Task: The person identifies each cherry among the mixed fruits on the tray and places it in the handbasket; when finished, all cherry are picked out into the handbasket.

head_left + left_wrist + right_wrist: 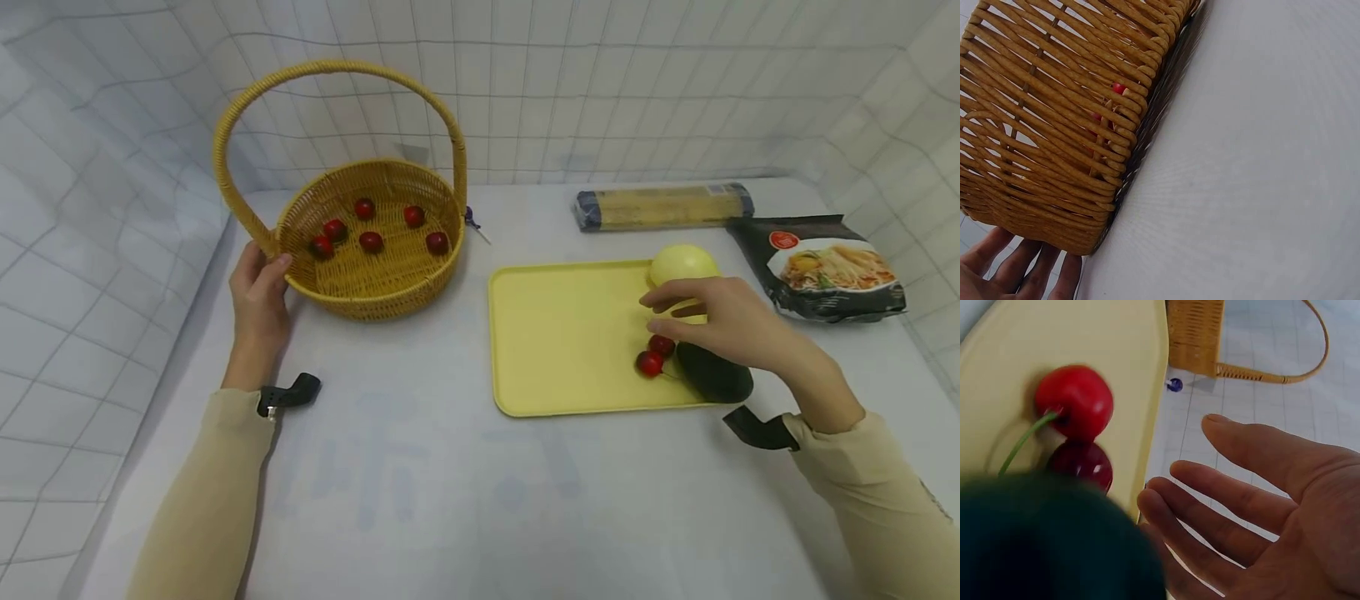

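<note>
My left hand [258,296] grips the rim of the wicker basket [360,307] at its left side, by the handle's foot; its fingers [1032,265] lie against the outer wall. Several red cherries [371,242] lie spread inside the basket. Over the right part of the yellow tray [566,333], my right hand [720,321] hovers with loosely bent fingers and nothing between them. Two cherries [1075,400], one with a green stem, touch each other just below it on the tray. Beside them lies a dark green, avocado-like oval [712,373]. A pale yellow round fruit [682,262] sits behind the hand.
Behind the tray lies a long pack of spaghetti [663,208]. A black noodle packet [821,268] is at the right. A purple lollipop [471,220] with a white stick lies by the basket's right side. White gridded cloth walls [525,108] enclose the table.
</note>
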### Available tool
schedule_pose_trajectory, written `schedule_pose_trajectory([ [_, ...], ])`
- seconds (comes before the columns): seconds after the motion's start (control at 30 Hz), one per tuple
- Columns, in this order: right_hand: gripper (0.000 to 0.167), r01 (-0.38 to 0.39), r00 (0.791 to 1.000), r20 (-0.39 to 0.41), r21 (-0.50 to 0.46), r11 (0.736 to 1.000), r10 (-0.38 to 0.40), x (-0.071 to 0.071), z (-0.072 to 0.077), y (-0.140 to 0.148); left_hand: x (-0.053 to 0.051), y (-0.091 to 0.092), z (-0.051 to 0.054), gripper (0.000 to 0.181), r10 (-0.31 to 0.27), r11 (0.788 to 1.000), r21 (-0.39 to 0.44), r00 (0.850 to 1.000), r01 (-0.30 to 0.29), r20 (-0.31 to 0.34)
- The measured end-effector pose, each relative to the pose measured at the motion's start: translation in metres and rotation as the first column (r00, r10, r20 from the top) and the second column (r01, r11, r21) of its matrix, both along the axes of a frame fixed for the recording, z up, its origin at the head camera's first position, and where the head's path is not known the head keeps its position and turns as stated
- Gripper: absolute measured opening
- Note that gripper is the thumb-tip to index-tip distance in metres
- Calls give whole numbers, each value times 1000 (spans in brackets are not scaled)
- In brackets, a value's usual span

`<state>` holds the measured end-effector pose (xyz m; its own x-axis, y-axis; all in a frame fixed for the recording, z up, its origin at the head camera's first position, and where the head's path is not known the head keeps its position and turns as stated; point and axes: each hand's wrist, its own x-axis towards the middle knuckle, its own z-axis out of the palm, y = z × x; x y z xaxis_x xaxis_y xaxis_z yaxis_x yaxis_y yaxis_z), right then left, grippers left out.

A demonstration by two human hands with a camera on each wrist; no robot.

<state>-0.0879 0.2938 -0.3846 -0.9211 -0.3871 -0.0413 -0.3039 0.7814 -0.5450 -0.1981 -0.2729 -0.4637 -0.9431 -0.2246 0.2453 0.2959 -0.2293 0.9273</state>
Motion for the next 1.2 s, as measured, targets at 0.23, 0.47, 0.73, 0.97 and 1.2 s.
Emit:
schedule_pose_trajectory([
  [0.23,34,-4,999,53,29,1000,3,4,-7,18,0,1,1,40,-2,1000,-17,1000,2,18],
  [0.47,40,-27,998,55,64,998,24,2,-18,17,1,-1,1,45,-2,997,-72,999,5,36],
  [0.73,33,-41,999,18,44,998,40,-4,-23,12,-1,-1,0,44,-2,999,-38,1000,3,27],
  [0.97,27,-26,999,27,40,999,25,-8,-23,9,0,-1,-1,44,-1,999,-36,1000,1,14],
  [1.2,26,-19,1000,-9,32,999,19,-10,-27,7,1,-2,-1,44,0,1000,-24,1000,0,1],
])
